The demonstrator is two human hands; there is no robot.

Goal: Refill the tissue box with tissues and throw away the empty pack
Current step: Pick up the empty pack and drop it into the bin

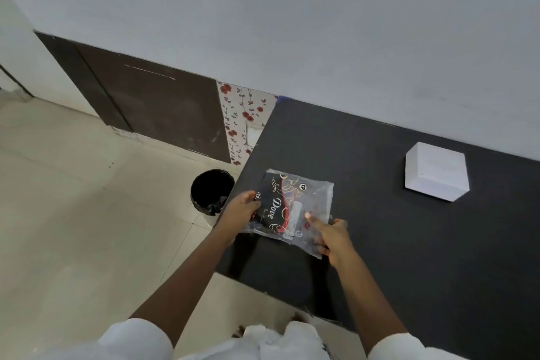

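A flat, clear plastic tissue pack (292, 204) with a black, red and gold print looks empty and is held just above the left end of the black table (380, 228). My left hand (241, 210) grips its left edge. My right hand (330, 235) pinches its near right corner, forefinger stretched over the plastic. A plain white tissue box (436, 171) stands closed at the back right of the table, well away from both hands. A round bin with a black liner (211, 190) stands on the floor just left of the table, close to my left hand.
Cream floor tiles (73, 228) spread to the left. A grey wall (292, 23) runs behind the table, with a dark brown panel (152, 108) and a strip of red-flowered paper (244, 120) low on it.
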